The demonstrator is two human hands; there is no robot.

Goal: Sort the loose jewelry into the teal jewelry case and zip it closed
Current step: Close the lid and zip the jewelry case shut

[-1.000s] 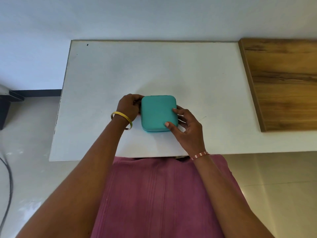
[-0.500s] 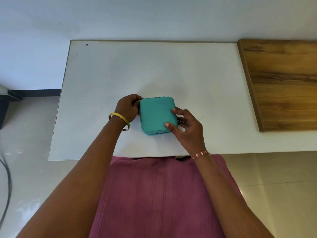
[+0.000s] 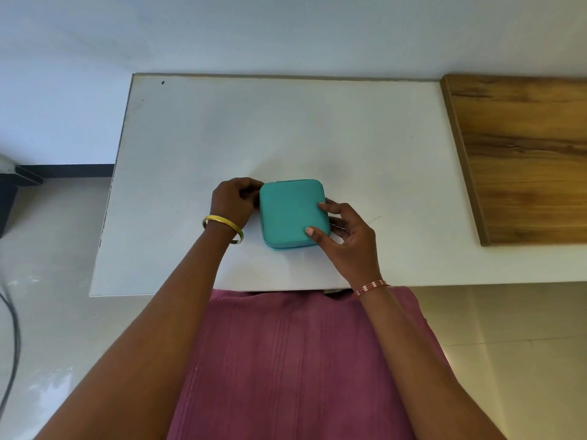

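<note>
So the big white table (image 3: pixel 317 128) takes up most of the view, with a wooden board (image 3: pixel 521 160) lying at its right end. The teal jewelry case (image 3: pixel 292 212) sits flat near the table's front edge, lid down, no loose jewelry visible anywhere. It looks like the zipping step, probably close to done.

The case is nearly square, so there's barely a long axis; if anything it runs front to back, its far end tilted slightly left.

The right hand (image 3: pixel 352 239) steadies it, thumb pressed on the lid's near right corner, fingers curled round the right side. The left hand (image 3: pixel 233 200) is curled tight against the left edge, likely pinching the zipper pull, though the pull itself is hidden. Next move probably needs a steady tug along the seam while the right hand holds the case in place.
</note>
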